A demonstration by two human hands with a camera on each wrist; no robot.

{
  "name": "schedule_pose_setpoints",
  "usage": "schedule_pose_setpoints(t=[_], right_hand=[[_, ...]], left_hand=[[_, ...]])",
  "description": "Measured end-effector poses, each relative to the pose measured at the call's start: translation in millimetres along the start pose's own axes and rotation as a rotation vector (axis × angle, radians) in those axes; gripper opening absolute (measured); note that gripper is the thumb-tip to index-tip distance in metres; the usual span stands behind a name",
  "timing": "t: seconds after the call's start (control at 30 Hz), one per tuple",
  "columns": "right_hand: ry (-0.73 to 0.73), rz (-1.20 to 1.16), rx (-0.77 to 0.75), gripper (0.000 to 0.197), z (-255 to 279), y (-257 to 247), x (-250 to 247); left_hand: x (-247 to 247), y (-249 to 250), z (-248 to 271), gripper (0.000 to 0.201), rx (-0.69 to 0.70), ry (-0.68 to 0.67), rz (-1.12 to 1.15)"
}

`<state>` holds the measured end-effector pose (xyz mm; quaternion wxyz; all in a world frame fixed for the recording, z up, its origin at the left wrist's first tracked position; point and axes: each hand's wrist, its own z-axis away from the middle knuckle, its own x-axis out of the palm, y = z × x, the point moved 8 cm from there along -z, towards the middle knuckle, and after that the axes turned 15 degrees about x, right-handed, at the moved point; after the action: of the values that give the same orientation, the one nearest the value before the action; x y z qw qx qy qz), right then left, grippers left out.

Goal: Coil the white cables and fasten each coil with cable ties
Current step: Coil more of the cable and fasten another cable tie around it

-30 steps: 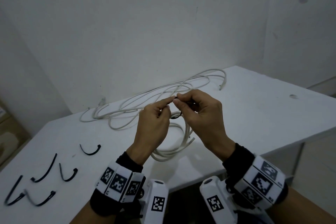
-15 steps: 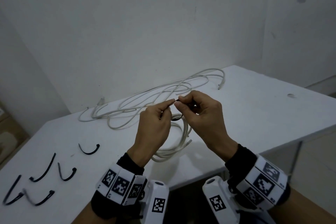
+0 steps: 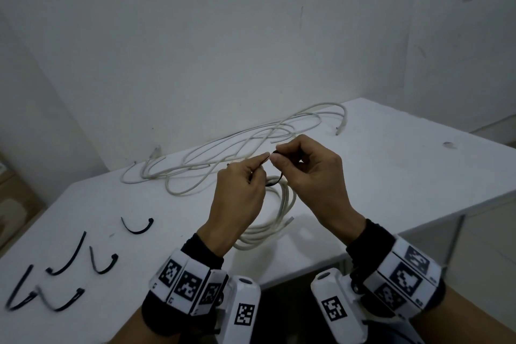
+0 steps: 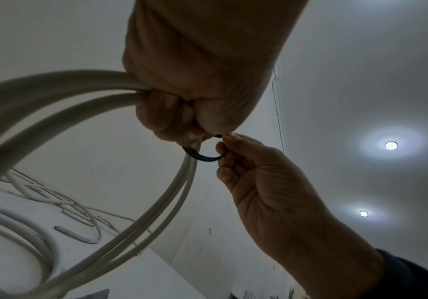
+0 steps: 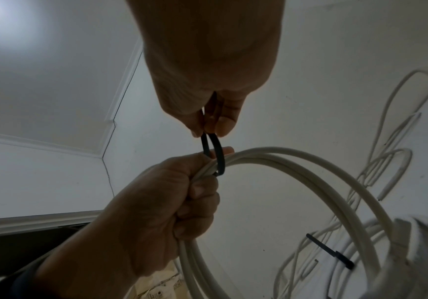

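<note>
Spare ties (image 3: 104, 261) are lying at the table's (image 3: 391, 165) left. Left hand (image 3: 237, 198) is gripping the coil (image 3: 279, 215) above the table, fingers (image 5: 200, 204) curled round it. Right hand (image 3: 312, 176) is pinching a tie (image 5: 216, 155) looped round the coil. Loose cable (image 3: 223, 153) is lying behind.

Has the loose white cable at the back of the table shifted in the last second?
No. The loose white cable lies in the same loops against the table's back edge; only the hands and the held coil are busy.
</note>
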<state>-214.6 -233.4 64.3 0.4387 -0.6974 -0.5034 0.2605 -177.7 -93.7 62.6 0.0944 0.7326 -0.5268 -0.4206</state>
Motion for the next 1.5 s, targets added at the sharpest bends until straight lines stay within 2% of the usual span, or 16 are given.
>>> schedule_pose_setpoints(t=[0.43,0.8,1.03,1.5], right_hand=[[-0.031,0.050,0.042,0.008,-3,2,-1],[-0.254,0.082,0.142,0.018,-15,9,3],[-0.198,0.045,0.176,0.008,-11,19,-4],[-0.145,0.014,0.144,0.013,-1,23,-8]], left_hand=[[2,1,2,0.035,0.002,-0.006,-0.020],[1,0,5,0.034,0.017,0.033,-0.018],[4,-1,10,0.035,-0.018,0.034,-0.027],[1,-3,14,0.035,-0.043,0.070,-0.048]])
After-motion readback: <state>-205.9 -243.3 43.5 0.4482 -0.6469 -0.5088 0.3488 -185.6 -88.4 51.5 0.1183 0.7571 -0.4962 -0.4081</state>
